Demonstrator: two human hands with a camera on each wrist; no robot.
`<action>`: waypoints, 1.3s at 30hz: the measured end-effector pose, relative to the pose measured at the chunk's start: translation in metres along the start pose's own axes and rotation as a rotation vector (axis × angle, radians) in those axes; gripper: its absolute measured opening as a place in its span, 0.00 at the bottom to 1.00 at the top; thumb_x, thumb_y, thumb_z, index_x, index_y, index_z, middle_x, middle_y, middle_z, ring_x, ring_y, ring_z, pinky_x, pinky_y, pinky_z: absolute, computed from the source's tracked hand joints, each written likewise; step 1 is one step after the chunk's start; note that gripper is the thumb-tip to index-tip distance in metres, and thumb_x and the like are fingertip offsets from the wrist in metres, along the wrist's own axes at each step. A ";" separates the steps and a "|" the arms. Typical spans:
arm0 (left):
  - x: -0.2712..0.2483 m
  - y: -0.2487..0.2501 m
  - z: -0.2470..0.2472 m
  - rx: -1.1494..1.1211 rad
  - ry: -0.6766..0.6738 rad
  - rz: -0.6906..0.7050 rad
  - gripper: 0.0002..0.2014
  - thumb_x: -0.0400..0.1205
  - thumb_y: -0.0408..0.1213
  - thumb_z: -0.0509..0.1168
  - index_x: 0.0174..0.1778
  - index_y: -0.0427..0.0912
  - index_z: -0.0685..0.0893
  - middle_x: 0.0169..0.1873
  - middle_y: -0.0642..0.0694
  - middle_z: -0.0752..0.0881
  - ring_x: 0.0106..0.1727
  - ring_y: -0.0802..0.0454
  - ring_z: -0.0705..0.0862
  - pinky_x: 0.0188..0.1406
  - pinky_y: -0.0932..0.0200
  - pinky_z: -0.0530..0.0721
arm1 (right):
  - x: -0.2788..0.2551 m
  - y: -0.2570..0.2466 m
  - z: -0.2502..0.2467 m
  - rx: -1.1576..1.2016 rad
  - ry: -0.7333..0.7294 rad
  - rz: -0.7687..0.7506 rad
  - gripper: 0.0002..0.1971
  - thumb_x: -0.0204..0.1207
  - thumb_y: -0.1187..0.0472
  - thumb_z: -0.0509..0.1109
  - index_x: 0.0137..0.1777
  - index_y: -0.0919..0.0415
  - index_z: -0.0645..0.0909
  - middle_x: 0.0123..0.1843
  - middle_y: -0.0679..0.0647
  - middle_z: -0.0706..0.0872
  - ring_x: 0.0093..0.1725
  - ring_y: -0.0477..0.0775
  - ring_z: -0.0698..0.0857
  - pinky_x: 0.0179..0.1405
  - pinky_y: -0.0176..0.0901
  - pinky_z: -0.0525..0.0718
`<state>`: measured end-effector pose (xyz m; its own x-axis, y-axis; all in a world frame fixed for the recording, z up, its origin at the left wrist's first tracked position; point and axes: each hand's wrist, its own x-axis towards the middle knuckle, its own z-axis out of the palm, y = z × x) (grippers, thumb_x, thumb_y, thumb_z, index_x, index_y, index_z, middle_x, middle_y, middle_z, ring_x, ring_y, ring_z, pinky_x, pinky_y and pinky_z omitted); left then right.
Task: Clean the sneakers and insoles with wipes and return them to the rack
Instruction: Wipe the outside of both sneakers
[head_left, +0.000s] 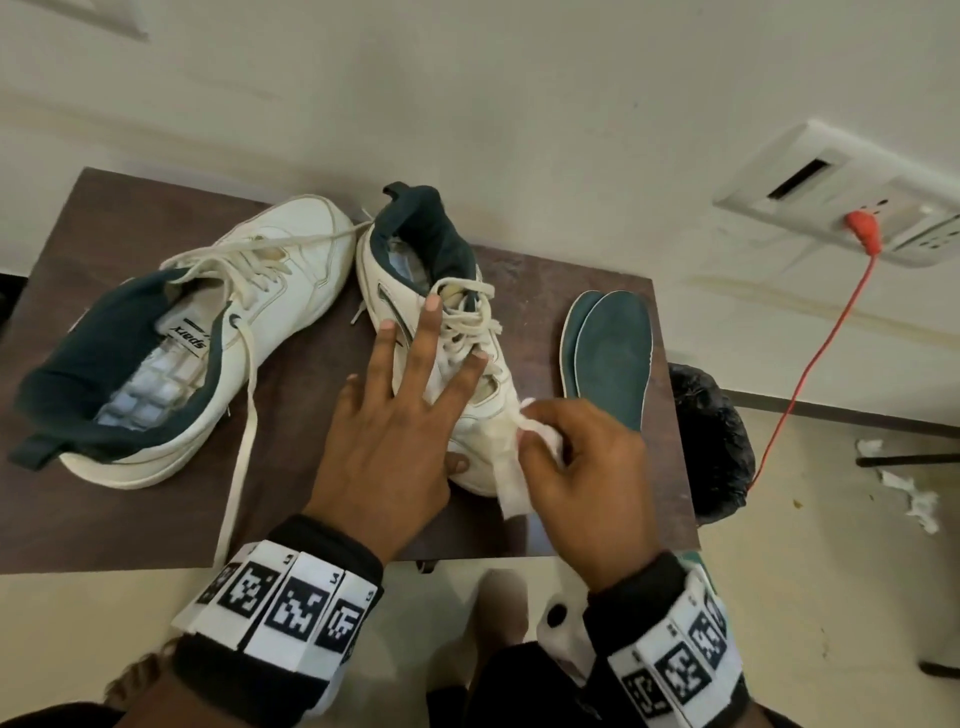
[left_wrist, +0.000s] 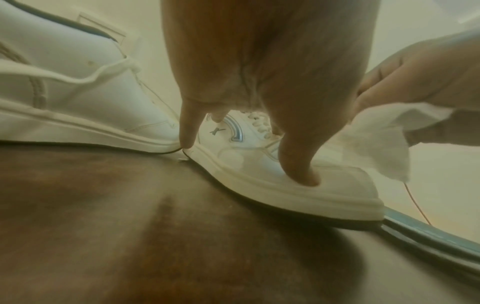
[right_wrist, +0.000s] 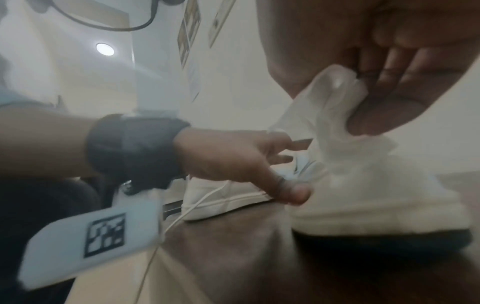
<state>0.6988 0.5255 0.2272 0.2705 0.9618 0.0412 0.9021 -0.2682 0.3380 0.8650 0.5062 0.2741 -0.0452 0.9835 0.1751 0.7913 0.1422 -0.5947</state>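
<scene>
Spanning most of the head view was a dark brown tabletop (head_left: 130, 499), pushed against a pale wall (head_left: 519, 104); on its left side lay one white sneaker (head_left: 218, 332) with a dark lining, heel towards the person, laces trailing over the near edge; beside it at the middle stood the second sneaker (head_left: 415, 291), toe pointing at the person; to the right of that, two dark insoles (head_left: 613, 358) lay stacked and overlapping near the tabletop's right edge; a black bag (head_left: 711, 447) sat beyond that edge; the left hand (head_left: 384, 441) rested on the second sneaker with straight, spread fingers (head_left: 431, 322) across its side and laces, thumb against the toe; the right hand (head_left: 587, 478) pinched a crumpled white wipe (head_left: 511, 483) between curled fingers (right_wrist: 384, 115) and thumb, the wipe draped against the same sneaker's toe.
</scene>
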 end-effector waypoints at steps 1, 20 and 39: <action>0.000 0.000 -0.001 0.000 -0.009 -0.017 0.49 0.69 0.53 0.77 0.82 0.58 0.56 0.83 0.43 0.34 0.83 0.31 0.51 0.67 0.31 0.74 | 0.008 0.006 -0.002 0.002 0.024 0.013 0.07 0.71 0.67 0.71 0.48 0.60 0.86 0.45 0.49 0.88 0.43 0.45 0.85 0.44 0.38 0.82; -0.020 -0.037 -0.037 -0.207 -0.066 -0.155 0.35 0.65 0.45 0.80 0.61 0.57 0.66 0.84 0.54 0.42 0.47 0.38 0.87 0.31 0.52 0.83 | 0.039 -0.014 -0.006 0.214 -0.061 0.022 0.08 0.76 0.66 0.72 0.53 0.57 0.87 0.49 0.47 0.89 0.48 0.40 0.86 0.47 0.33 0.83; -0.011 -0.027 -0.036 -0.241 -0.063 -0.136 0.31 0.65 0.41 0.79 0.60 0.53 0.72 0.85 0.47 0.44 0.44 0.39 0.85 0.27 0.57 0.75 | 0.052 -0.033 0.013 -0.248 -0.123 -0.180 0.15 0.67 0.68 0.62 0.46 0.59 0.89 0.38 0.55 0.86 0.34 0.57 0.85 0.33 0.44 0.82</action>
<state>0.6598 0.5245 0.2516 0.1795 0.9808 -0.0757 0.8275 -0.1089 0.5508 0.8285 0.5540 0.2925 -0.2593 0.9533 0.1551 0.8877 0.2985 -0.3505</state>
